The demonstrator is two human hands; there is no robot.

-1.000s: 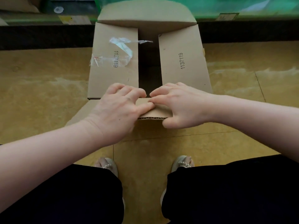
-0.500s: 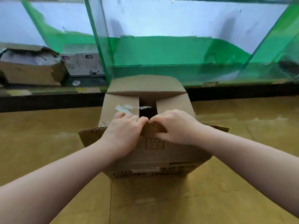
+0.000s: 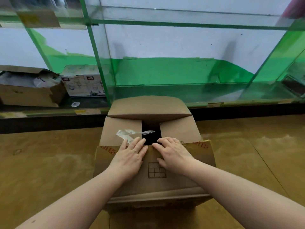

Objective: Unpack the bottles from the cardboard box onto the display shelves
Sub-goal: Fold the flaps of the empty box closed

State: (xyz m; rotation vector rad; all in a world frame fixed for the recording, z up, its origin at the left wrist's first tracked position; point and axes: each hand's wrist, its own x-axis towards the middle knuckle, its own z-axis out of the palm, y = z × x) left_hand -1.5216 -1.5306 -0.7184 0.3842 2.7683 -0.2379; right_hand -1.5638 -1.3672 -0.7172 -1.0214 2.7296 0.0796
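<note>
Cardboard box (image 3: 153,182) upright, opening upward (flaps half-shut), both hands (image 3: 130,160) flat.

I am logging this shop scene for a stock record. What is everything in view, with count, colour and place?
cardboard box: one, brown, on the floor in the centre, side flaps folded in, dark gap between them
clear tape: one crumpled strip, on the box's left flap
glass display case: one, green-edged, behind the box
second carton: one, brown, open, far left in the case
printed box: one, pale, beside that carton
floor: yellow-brown
left hand: flat on the near flap
right hand: flat on the near flap
</note>
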